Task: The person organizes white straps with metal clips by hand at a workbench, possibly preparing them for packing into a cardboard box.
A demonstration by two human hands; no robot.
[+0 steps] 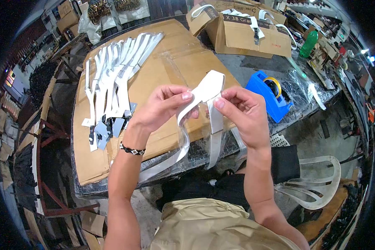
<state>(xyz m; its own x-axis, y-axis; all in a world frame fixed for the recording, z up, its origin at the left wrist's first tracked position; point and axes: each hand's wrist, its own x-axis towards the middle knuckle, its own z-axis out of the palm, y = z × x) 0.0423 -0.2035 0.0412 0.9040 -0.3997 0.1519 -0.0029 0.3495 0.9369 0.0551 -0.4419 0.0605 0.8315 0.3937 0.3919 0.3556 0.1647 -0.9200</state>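
Observation:
A white strap (212,85) is held up in front of me, folded over in a loop at its top, with its tails hanging past the table's front edge. My left hand (171,104) pinches the strap's left side between thumb and fingers. On the other side of the loop, my right hand (241,108) grips the strap with thumb and forefinger. Some of the fingertips are hidden behind the band. Several white straps (116,71) lie in a row on the flat cardboard sheet (166,71) at the left, with grey and white tags at their lower ends.
A blue tape dispenser (266,96) with yellow tape stands right of my hands. Behind it are an open cardboard box (254,37) holding white straps and a green bottle (309,43). A white plastic chair (321,183) is at the lower right.

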